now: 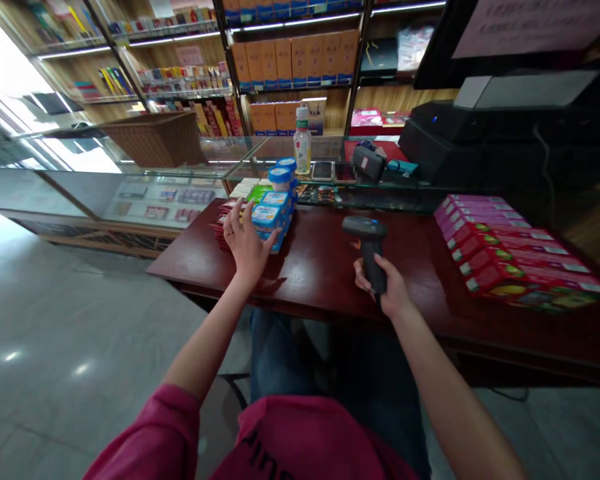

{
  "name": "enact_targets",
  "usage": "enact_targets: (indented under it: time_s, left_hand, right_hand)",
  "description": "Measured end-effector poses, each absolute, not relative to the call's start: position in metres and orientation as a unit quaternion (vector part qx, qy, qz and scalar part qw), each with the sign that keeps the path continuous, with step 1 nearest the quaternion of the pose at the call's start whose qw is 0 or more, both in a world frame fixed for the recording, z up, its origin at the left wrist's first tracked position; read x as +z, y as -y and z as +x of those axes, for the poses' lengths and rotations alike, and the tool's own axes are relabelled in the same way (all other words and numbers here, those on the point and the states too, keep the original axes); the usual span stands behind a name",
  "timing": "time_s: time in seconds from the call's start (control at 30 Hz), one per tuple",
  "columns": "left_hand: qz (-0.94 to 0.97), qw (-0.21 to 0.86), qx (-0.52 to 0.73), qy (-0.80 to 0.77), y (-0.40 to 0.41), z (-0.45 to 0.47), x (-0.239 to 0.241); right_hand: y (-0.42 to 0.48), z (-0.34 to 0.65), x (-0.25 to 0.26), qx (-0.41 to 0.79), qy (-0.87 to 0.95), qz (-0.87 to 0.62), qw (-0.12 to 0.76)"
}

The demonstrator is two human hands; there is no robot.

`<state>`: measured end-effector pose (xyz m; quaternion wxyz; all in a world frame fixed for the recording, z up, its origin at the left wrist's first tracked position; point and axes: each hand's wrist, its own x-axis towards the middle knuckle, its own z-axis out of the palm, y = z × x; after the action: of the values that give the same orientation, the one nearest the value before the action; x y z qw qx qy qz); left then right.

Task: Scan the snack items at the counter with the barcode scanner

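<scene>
My right hand (387,283) grips the handle of a black barcode scanner (373,250), holding it upright over the dark red-brown table (320,267). My left hand (247,240) is raised with its fingers spread at the stacked blue-and-white tubs (267,215); whether a fingertip touches them I cannot tell. More blue-lidded round tubs (280,177) stand just behind. Red packets (223,230) in a pile lie partly hidden behind my left hand, with a green pack (259,193) farther back.
Red and purple boxes (510,253) line the table's right side. Behind it, a glass counter holds a drink bottle (303,143), a phone (323,171) and a dark case (369,162). A wicker basket (155,137) sits back left. Black checkout equipment (490,147) stands at right.
</scene>
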<state>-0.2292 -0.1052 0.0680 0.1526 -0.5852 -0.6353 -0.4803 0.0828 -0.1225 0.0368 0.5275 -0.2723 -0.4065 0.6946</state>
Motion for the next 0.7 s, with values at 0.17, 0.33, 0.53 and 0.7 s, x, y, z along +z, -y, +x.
enact_targets:
  time_s: [0.17, 0.33, 0.53, 0.7]
  left_hand:
    - [-0.572, 0.105, -0.474, 0.661, 0.095, -0.245, 0.06]
    - [-0.591, 0.046, -0.551, 0.587, 0.108, -0.226, 0.07]
    - [-0.498, -0.39, -0.682, 0.367, 0.117, -0.154, 0.069]
    - [-0.255, -0.644, -0.649, 0.315, 0.07, -0.102, 0.043]
  right_hand:
    - [0.12, 0.077, 0.027, 0.719, 0.403, -0.272, 0.497]
    - [0.123, 0.087, 0.026, 0.716, 0.414, -0.278, 0.488]
    - [0.122, 0.115, 0.027, 0.688, 0.404, -0.302, 0.521]
    - [0.128, 0.127, 0.027, 0.66, 0.397, -0.306, 0.559]
